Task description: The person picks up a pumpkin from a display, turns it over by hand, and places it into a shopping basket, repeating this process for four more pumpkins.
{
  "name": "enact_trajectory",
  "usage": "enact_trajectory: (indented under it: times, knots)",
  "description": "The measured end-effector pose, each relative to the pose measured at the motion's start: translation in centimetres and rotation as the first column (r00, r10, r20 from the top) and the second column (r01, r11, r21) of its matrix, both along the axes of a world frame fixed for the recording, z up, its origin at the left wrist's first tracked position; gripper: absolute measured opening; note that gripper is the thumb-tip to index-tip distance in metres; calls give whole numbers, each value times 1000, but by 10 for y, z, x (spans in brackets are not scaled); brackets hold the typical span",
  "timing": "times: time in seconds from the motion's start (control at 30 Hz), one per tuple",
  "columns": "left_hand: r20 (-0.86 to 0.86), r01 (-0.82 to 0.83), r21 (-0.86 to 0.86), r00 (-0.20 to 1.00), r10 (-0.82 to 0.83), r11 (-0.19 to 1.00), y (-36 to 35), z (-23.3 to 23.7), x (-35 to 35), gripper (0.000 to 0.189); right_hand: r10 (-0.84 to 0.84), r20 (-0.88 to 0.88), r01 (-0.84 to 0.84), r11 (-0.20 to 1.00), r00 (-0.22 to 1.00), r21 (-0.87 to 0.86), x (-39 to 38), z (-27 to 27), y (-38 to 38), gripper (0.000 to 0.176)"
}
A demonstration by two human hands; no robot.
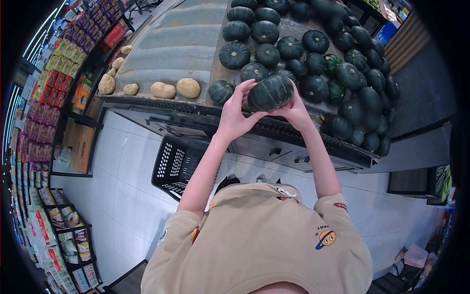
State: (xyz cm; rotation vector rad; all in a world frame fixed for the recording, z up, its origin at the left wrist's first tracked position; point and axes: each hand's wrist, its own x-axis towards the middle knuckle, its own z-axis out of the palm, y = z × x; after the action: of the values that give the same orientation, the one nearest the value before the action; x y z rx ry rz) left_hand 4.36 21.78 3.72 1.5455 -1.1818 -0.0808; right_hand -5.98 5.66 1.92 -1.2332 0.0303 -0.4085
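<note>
Between my two hands is a dark green kabocha pumpkin (pixel 270 93) with pale stripes, held over the front edge of the produce stand. My left hand (pixel 237 111) wraps its left side, thumb below and fingers on top. On the other side, my right hand (pixel 295 109) grips it with the thumb beneath; some of its fingers are hidden behind the pumpkin. Many more pumpkins (pixel 234 55) lie on the stand around and beyond my hands. One striped pumpkin (pixel 221 92) sits just left of my left hand.
Several potatoes (pixel 188 88) lie along the stand's front left, by a ridged grey liner (pixel 171 49). A black shopping basket (pixel 169 164) is on the tiled floor below. Shelves of packaged snacks (pixel 44 115) line the left. A dark front rail (pixel 196 109) edges the stand.
</note>
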Motion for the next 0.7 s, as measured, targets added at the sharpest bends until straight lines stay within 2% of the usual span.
enact_trajectory:
  times: [0.07,0.1,0.17,0.3,0.37,0.5,0.57,0.63,0.67,0.7]
  knots:
    - [-193,8,-108,981,-29,994,-5,2,-6,75,13,-26,-9,987,1000,159,-4,-5,1,85]
    - [-191,7,-105,981,-27,994,-8,1,-7,75,14,-24,-10,987,1000,162,-4,-11,-1,85]
    - [-282,25,-184,956,-77,983,-16,-5,-9,76,59,-8,-53,940,998,337,-4,-29,-3,82]
    - [-258,25,-70,965,-42,997,-22,-6,-20,73,60,-60,-27,899,996,437,-7,-39,-12,83]
    - [-266,-38,-46,964,25,998,-24,-7,-27,70,-15,-10,17,958,1000,285,-9,-33,-14,86]
    - [-344,-69,-49,938,48,996,-27,-13,-38,70,9,-40,3,959,999,282,-18,-29,-17,90]
    - [-317,-87,21,944,89,996,-23,-15,-42,71,-119,-5,119,992,993,42,-16,-34,-16,94]
    - [-274,-153,53,948,161,987,-10,-14,-51,77,-112,-58,107,990,992,-91,-21,-23,-8,94]
    - [-263,-190,61,944,199,980,-2,-20,-54,79,-108,-36,97,967,993,-235,-19,-30,-8,93]
    - [-254,-226,74,938,238,971,9,-26,-58,81,-30,-61,19,984,998,-178,-18,-28,0,90]
